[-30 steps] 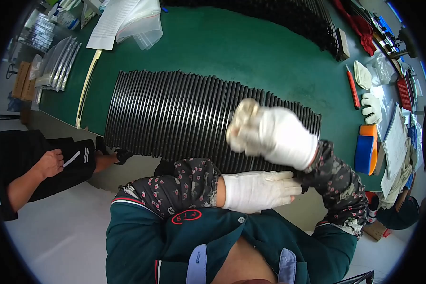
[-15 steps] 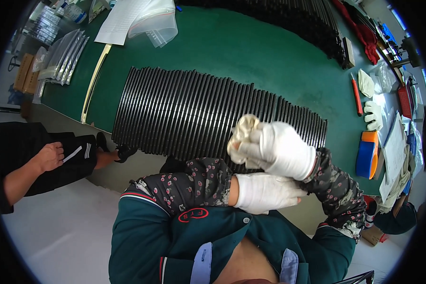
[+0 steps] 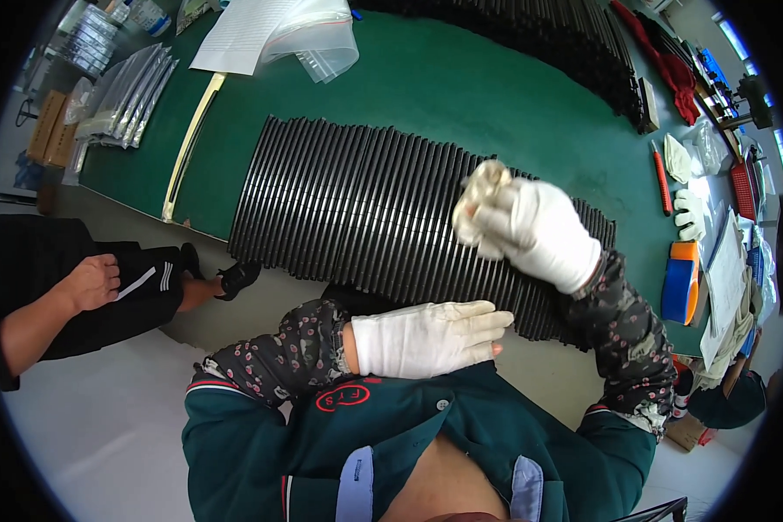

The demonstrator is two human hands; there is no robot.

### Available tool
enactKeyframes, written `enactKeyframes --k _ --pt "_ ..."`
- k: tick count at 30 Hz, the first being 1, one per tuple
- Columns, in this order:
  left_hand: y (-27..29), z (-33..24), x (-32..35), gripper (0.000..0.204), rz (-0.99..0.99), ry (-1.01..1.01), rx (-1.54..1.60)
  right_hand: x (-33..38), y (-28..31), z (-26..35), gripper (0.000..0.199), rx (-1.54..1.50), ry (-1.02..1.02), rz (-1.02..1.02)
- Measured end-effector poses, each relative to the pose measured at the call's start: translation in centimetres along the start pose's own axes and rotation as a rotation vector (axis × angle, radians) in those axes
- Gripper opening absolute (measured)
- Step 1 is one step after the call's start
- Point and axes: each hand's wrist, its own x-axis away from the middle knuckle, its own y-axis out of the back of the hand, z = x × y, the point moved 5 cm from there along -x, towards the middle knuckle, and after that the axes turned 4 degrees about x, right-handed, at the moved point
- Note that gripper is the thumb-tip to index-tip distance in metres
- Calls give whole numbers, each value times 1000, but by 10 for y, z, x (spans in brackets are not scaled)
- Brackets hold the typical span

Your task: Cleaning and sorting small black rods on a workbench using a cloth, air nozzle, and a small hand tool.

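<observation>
My right hand [image 3: 535, 230], in a white glove, is closed around a crumpled cream cloth [image 3: 476, 202] and holds it just above a long row of black strips [image 3: 348, 204] laid side by side on the green table [image 3: 461, 87]. My left hand [image 3: 431, 337], also gloved in white, lies flat with fingers together across my chest at the table's near edge, holding nothing.
A second row of black strips [image 3: 548, 35] lies at the far edge. Clear plastic bags [image 3: 317, 39], white paper [image 3: 235, 35] and silver packs [image 3: 126, 87] sit far left. A blue tape dispenser [image 3: 680, 283] and orange knife [image 3: 661, 178] lie right. Another person's hand [image 3: 91, 283] rests on a knee, left.
My right hand with the cloth has shifted slightly along the strips. My left hand stays flat at my chest.
</observation>
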Motion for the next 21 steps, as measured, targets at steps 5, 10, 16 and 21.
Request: enactKeyframes --k 5,10,16,21 --pt "-1 3 1 32 51 53 119 12 -34 38 31 322 240 232" --pt "1 3 -2 32 42 -4 90 -9 -11 12 22 328 201 -92" --pt "-1 4 1 32 14 5 134 -25 -17 11 23 -72 143 -81" --pt "-6 7 -1 32 131 115 368 -11 -36 49 15 380 352 86"
